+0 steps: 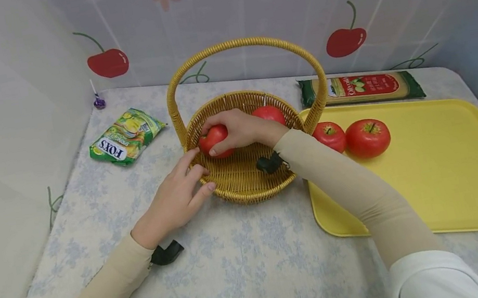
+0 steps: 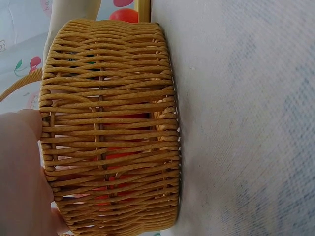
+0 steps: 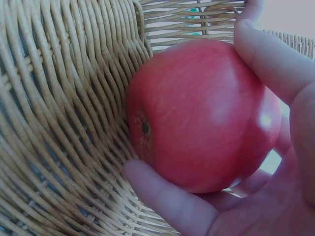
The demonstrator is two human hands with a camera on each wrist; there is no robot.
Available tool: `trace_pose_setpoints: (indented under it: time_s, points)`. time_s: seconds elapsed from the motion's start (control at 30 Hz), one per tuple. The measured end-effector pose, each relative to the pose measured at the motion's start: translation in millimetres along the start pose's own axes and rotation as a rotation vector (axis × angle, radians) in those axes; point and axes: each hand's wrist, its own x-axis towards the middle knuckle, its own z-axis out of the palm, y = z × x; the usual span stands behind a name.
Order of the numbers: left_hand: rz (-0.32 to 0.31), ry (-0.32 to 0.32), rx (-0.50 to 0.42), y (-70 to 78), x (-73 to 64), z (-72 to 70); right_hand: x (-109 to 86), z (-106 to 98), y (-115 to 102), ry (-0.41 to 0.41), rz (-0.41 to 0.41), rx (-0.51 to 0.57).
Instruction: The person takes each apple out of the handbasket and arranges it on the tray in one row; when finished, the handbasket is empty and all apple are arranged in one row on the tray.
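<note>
My right hand (image 1: 237,128) reaches into a yellow wicker basket (image 1: 246,190) with a tall arched handle. Its thumb and fingers curl round a red apple (image 3: 202,118) at the basket's left side; in the right wrist view the apple lies against the woven wicker. Behind that hand, a second apple (image 1: 270,113) sits in the basket, partly hidden. My left hand (image 1: 175,194) is at the left rim, fingers spread and fingertips touching it. In the left wrist view, red shows through the gaps in the weave, near the left hand's fingers (image 2: 29,123).
A yellow tray (image 1: 452,176) on the right carries two apples (image 1: 367,138) by its left edge, close to the basket. Behind it lies a long green package (image 1: 366,88). A green FOX'S bag (image 1: 125,136) and a purple lollipop (image 1: 99,102) lie at the back left.
</note>
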Motion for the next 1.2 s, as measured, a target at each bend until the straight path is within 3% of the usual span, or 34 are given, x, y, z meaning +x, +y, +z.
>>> trace_pose_setpoints:
  time_s: [0.37, 0.73, 1.2]
  points:
    - [0.016, 0.01, 0.004, -0.2, -0.4, -0.1, -3.0, -5, -4, 0.005, -0.006, 0.033]
    - [0.021, 0.014, 0.007, 0.0, -0.4, 0.0, -10.3, -13, -9, 0.067, -0.039, 0.059]
    - [0.024, 0.011, 0.003, -0.5, -0.4, 0.6, -49.6, -38, -21, 0.103, -0.076, 0.031]
